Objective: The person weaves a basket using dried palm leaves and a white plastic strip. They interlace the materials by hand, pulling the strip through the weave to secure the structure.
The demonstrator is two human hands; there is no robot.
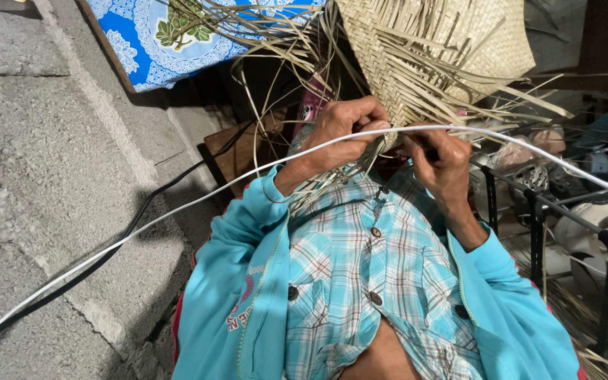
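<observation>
Both the left hand and the right hand are clenched on the loose strips at the lower edge of the woven palm-leaf mat, which extends directly above them.

Blue floral cloth lying on concrete floor; black cable running across; black metal rack holding shoes.

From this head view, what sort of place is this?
Likely a home yard or porch used for handweaving: rough concrete floor, a woven straw mat worked by left hand and right hand, and a shoe rack alongside.
</observation>
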